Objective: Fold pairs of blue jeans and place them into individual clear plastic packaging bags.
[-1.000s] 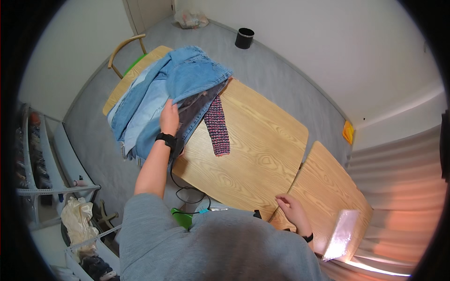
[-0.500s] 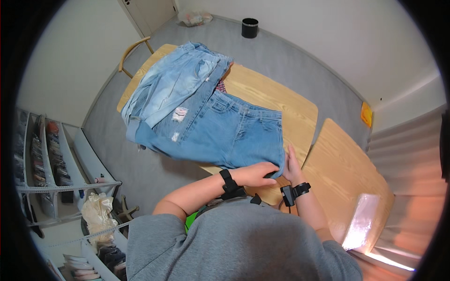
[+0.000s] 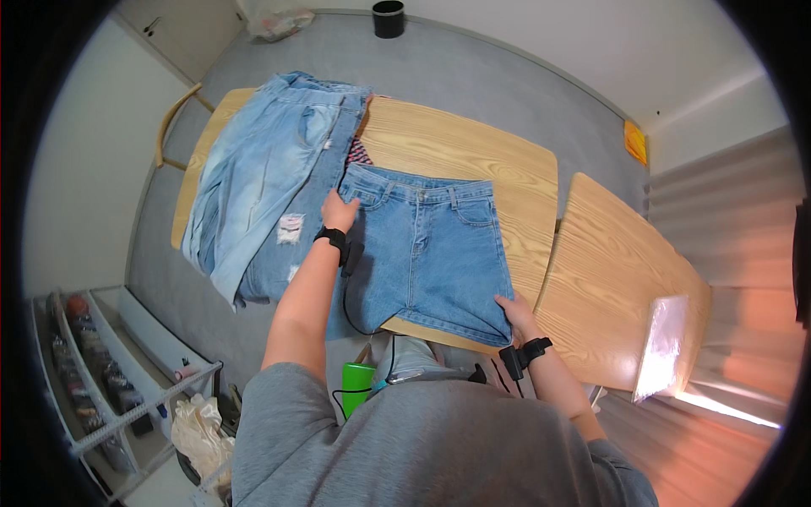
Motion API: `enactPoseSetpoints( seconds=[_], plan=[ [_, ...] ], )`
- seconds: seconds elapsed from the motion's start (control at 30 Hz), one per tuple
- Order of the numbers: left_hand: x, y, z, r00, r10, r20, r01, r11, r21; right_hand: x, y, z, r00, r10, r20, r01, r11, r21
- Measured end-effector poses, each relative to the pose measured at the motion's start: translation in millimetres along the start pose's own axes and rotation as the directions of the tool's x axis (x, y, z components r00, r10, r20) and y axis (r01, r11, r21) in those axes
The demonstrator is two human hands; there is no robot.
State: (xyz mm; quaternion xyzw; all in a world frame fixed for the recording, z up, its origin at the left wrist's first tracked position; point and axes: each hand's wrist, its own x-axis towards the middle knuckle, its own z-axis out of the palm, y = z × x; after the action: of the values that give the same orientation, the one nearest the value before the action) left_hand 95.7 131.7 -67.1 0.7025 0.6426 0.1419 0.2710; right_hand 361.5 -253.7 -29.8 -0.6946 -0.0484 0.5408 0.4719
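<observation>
Blue denim shorts (image 3: 439,253) lie front up on the wooden table (image 3: 473,135), waistband toward the far side. At their upper left edge, just below the waistband, my left hand (image 3: 340,211) is closed on the denim. My right hand (image 3: 519,316) grips the lower right corner by the hem, its thumb on top and the other fingers mostly hidden. To the left lies a heap of light blue ripped jeans (image 3: 262,160), partly hanging over the near table edge. A patch of red and dark patterned cloth (image 3: 360,152) shows between the heap and the shorts.
A second wooden table (image 3: 617,279) adjoins on the right, with a shiny clear packet (image 3: 661,348) on it. A wooden chair (image 3: 173,127) stands at the far left. White shelving (image 3: 127,414) with packed goods is at the lower left, near a green bin (image 3: 358,389).
My left hand has moved from the near right corner to the upper left edge of the shorts. The shorts now lie flatter. My right hand stays at the hem, and the view has shifted.
</observation>
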Motion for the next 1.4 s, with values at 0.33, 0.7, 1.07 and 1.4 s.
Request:
enactPoseSetpoints(
  seconds=[0.33,0.7,1.07,1.4],
  plan=[
    [9,13,12,0.999,-0.016,-0.042,0.017,1.0,0.015,-6,23,9,0.998,-0.006,-0.059,0.005,1.0,-0.009],
    [-176,105,-65,0.879,0.333,0.342,-0.025,0.748,-0.664,-99,17,-38,0.982,-0.141,0.124,0.183,0.865,-0.468],
    [-421,265,-31,0.381,0.69,0.616,-0.208,0.713,-0.67,-274,188,-228,0.968,-0.176,-0.177,0.105,0.93,-0.351],
    [-575,372,-8,-0.206,0.782,0.588,-0.067,0.588,-0.806,-386,301,-299,0.535,-0.213,-0.818,0.332,0.943,-0.028]
  ],
)
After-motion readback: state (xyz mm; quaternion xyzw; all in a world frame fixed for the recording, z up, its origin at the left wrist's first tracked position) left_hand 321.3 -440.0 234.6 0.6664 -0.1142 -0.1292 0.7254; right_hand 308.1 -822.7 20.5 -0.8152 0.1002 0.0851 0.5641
